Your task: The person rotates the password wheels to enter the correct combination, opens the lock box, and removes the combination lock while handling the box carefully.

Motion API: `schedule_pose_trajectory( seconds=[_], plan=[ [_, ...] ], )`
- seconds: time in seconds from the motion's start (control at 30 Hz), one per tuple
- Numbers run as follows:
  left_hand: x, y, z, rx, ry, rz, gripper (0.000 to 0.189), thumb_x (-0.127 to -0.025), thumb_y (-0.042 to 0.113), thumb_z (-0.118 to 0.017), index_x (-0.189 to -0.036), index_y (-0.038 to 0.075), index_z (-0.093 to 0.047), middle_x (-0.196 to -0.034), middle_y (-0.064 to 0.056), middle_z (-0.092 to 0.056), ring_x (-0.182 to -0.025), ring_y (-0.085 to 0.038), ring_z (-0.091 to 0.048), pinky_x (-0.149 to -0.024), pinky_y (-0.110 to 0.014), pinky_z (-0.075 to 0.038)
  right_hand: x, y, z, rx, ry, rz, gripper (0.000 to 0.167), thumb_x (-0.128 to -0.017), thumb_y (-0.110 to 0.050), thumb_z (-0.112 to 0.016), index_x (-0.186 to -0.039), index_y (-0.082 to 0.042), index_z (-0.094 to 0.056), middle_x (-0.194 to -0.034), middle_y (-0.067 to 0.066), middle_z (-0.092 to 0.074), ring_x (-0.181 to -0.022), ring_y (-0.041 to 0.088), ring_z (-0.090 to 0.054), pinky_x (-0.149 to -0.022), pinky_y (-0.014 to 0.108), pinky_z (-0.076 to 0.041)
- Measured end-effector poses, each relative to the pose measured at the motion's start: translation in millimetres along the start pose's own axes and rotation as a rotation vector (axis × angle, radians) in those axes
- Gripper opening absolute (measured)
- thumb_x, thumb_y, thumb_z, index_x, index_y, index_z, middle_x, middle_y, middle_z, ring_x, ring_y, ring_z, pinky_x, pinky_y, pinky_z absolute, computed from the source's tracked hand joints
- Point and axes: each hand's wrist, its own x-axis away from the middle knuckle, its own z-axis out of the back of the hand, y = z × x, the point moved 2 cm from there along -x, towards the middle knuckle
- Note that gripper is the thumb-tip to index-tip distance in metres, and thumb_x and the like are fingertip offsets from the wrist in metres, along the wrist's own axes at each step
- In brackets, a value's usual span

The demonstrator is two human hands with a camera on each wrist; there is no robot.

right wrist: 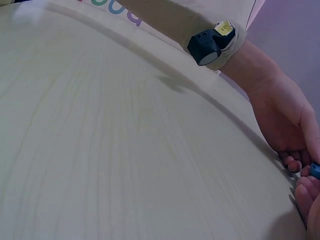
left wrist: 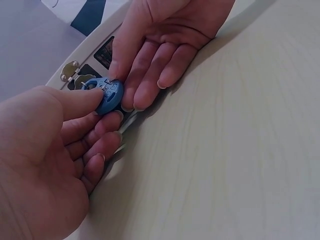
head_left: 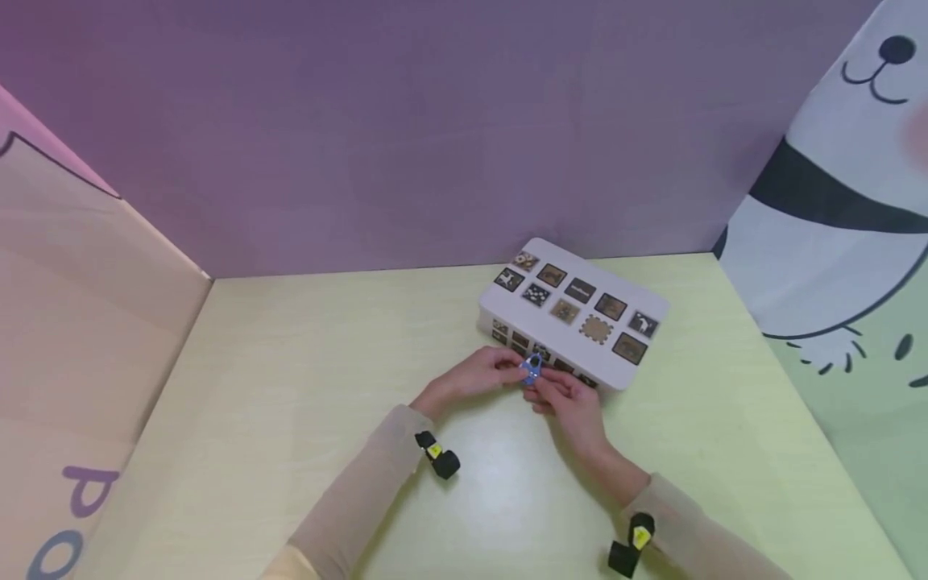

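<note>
A small blue combination padlock is at the front side of a white box printed with small square pictures. My left hand pinches the padlock's body between thumb and fingers. From the other side, my right hand pinches it too, its thumb on the edge of the body. Number dials show on the padlock's face in the left wrist view. There the shackle overlaps the box's brass latch. In the right wrist view only a bit of the blue padlock shows at the right edge.
The box rests at an angle on a pale wooden table, near its back edge. A purple wall rises behind. Printed panels stand on both sides, the right one with a cartoon animal. Black wrist cameras sit on both sleeves.
</note>
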Motion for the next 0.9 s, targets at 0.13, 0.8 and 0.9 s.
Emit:
schedule_pose_trajectory(
  seconds=[0.13,0.8,0.9],
  plan=[
    [-0.3,0.0,0.3,-0.008,0.005,-0.003,0.033,-0.104,0.035,-0.061,-0.124,0.01,-0.069,-0.112,0.0,-0.07,-0.105,-0.013,-0.063,-0.101,-0.037,-0.05,-1.0,0.0,-1.0,0.002,0.01,-0.014,0.033,-0.103,-0.005,-0.062,-0.131,0.01,-0.057,-0.108,0.02,-0.075,-0.083,0.01,-0.074,-0.078,0.024,-0.062],
    [1.4,2.1,0.9,-0.002,0.019,-0.004,0.032,-0.104,0.033,-0.061,-0.123,0.009,-0.069,-0.113,-0.002,-0.071,-0.105,-0.015,-0.064,-0.101,-0.037,-0.051,0.2,1.5,-2.4,-0.002,0.015,0.003,0.033,-0.103,-0.004,-0.061,-0.131,0.01,-0.057,-0.11,0.024,-0.074,-0.085,0.012,-0.075,-0.081,0.025,-0.062],
    [3.5,3.9,2.0,0.012,0.013,-0.01,0.033,-0.105,0.031,-0.059,-0.127,0.008,-0.068,-0.12,-0.004,-0.072,-0.113,-0.018,-0.064,-0.107,-0.04,-0.049,0.4,1.7,-2.2,-0.01,0.012,0.002,0.033,-0.103,-0.004,-0.06,-0.132,0.011,-0.056,-0.112,0.025,-0.073,-0.085,0.012,-0.075,-0.082,0.025,-0.061]
  ],
)
